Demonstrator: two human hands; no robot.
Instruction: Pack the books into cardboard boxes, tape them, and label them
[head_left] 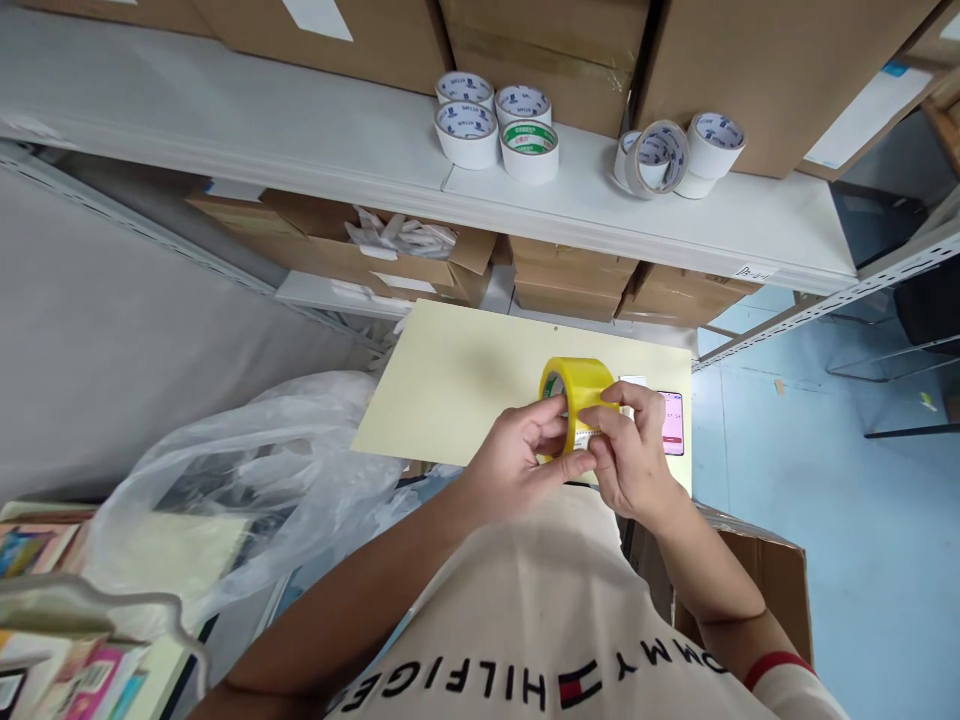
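Observation:
A wide roll of yellow packing tape [587,376] is held upright above a pale yellow board [442,375]. With fingers inside the core and the thumb at the lower outer edge, my left hand [517,450] is closed on the roll. My right hand [637,455] pinches at the tape's outer face from the right, its fingertips touching the surface beside a small white printed label [583,438]. Just right of this hand, a phone with a pink screen [673,422] lies on the board. Behind the fingers, a white slip [634,381] is partly hidden.
Several white tape rolls [531,165] and a clear tape roll [658,160] stand on the metal shelf [337,130] ahead. Cardboard boxes [577,275] fill the shelf below. A plastic bag [247,480] and books [90,680] are at left; an open carton [772,580] is at right.

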